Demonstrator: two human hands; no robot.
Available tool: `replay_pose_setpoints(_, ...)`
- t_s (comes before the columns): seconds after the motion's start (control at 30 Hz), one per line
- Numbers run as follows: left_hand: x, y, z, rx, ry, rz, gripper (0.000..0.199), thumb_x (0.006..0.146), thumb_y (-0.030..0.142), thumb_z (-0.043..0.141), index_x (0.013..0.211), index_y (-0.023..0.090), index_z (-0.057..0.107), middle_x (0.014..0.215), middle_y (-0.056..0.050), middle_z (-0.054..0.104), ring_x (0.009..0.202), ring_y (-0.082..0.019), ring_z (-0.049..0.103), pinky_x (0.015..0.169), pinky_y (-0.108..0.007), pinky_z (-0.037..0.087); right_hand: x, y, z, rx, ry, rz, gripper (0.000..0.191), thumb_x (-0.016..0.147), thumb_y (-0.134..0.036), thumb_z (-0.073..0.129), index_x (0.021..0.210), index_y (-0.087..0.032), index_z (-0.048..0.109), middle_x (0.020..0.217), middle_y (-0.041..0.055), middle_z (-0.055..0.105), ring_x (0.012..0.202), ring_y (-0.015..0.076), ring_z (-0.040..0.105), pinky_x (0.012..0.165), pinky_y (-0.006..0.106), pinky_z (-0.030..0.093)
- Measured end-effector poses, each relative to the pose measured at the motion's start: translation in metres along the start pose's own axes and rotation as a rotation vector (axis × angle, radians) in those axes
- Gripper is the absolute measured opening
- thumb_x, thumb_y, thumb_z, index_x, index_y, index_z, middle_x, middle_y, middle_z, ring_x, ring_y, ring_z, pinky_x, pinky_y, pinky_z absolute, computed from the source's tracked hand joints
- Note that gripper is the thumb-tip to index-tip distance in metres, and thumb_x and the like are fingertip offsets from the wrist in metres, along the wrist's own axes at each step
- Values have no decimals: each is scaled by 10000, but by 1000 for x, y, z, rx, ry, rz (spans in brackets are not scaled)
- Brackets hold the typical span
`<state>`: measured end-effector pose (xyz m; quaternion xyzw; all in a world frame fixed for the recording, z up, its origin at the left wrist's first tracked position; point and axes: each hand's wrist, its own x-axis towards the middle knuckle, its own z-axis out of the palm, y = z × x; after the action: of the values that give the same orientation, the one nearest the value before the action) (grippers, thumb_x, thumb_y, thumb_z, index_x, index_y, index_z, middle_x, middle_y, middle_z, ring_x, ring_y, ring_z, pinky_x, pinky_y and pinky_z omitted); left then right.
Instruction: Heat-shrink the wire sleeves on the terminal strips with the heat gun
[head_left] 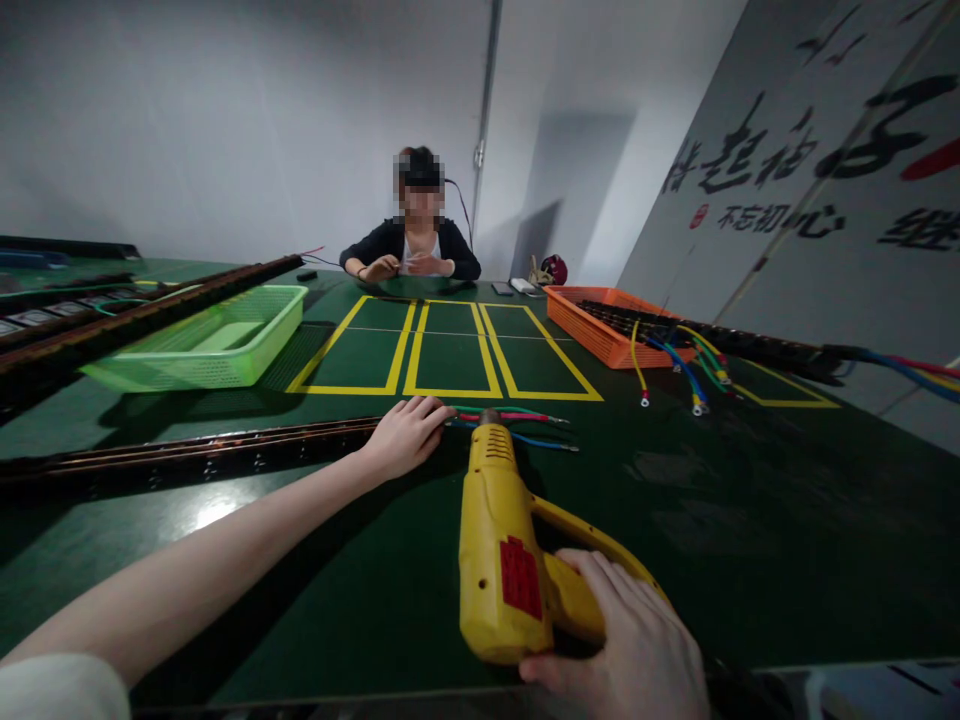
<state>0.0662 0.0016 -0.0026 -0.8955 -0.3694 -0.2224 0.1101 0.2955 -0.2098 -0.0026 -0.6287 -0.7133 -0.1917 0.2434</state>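
My right hand (pixel 626 640) is wrapped round the handle of a yellow heat gun (pixel 491 540), low at the front of the table. Its metal nozzle points away from me, at the coloured wires (pixel 525 415) that come out past my left hand. My left hand (pixel 409 432) is closed over the end of a long dark cable chain (pixel 285 443), which runs off to the left edge. Red, green and blue wires with bare metal ends stick out to the right of my fingers. The heat gun's trigger is hidden by my right hand.
A light green basket (pixel 247 360) stands at left with long dark chains across it. At right, an orange basket (pixel 585 335) holds another cable chain (pixel 720 340) with lugged wires. Yellow tape rectangles (pixel 454 391) mark the green table. A person (pixel 420 245) sits opposite.
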Motion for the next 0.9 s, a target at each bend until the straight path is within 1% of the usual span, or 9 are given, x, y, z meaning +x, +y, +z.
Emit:
replay_pose_setpoints(0.1,0,-1,0,-9,-8,22,359,884,223,363,1233,215,451,1208,-80,477,1087,-207,461,916,-361,405,-5,12,-1,0,-22,140,819,626,-868,293,1021,-207,573,983,38,639,885,222,591,754,341,411)
replay_pose_setpoints(0.17,0,-1,0,-11,-23,75,421,866,191,387,1284,231,418,1284,-82,426,1143,-216,433,963,-379,383,-7,22,-4,-22,-20,192,786,673,-843,254,1009,-205,567,970,46,636,871,226,578,770,359,390)
replay_pose_setpoints(0.27,1,-1,-1,-14,-57,146,507,839,150,416,1333,260,375,1353,-75,368,1191,-226,401,993,-392,369,-10,36,-8,-96,-10,204,731,709,-810,261,996,-205,555,938,43,632,836,226,566,749,364,383)
replay_pose_setpoints(0.37,1,0,-3,-14,-71,146,509,837,129,399,1330,256,385,1358,-74,366,1176,-224,415,978,-391,389,-13,45,-10,-174,-15,192,727,725,-799,250,1008,-197,544,942,45,626,842,230,564,736,363,388)
replay_pose_setpoints(0.43,2,0,-3,-14,-67,140,504,840,111,378,1322,256,397,1359,-70,368,1169,-220,421,972,-390,395,-13,48,-10,-186,-23,173,733,710,-807,281,1028,-197,535,967,40,624,864,227,566,751,358,395)
replay_pose_setpoints(0.57,3,0,-3,-25,-62,135,523,819,78,378,1306,264,422,1345,-71,382,1160,-219,429,963,-385,398,-11,45,-10,-213,1,112,756,668,-826,344,1078,-212,510,988,25,622,864,211,577,753,342,412)
replay_pose_setpoints(0.7,4,0,-3,-29,-67,136,532,795,58,378,1283,257,447,1332,-73,392,1148,-220,435,961,-380,394,-8,39,-8,-295,70,-15,792,637,-820,411,1062,-159,511,917,53,635,799,203,594,700,325,422)
replay_pose_setpoints(0.83,3,0,-2,-22,-58,134,535,792,56,381,1286,253,434,1339,-71,385,1145,-216,432,960,-376,389,-8,23,-1,-300,113,-104,809,617,-810,459,1039,-122,521,898,78,639,779,202,590,699,314,409)
replay_pose_setpoints(0.9,3,0,-2,-20,-52,132,536,794,59,381,1291,258,420,1342,-62,384,1142,-213,432,956,-370,389,-9,11,3,-243,114,-83,817,609,-817,456,1039,-126,522,912,79,635,789,206,579,717,322,392)
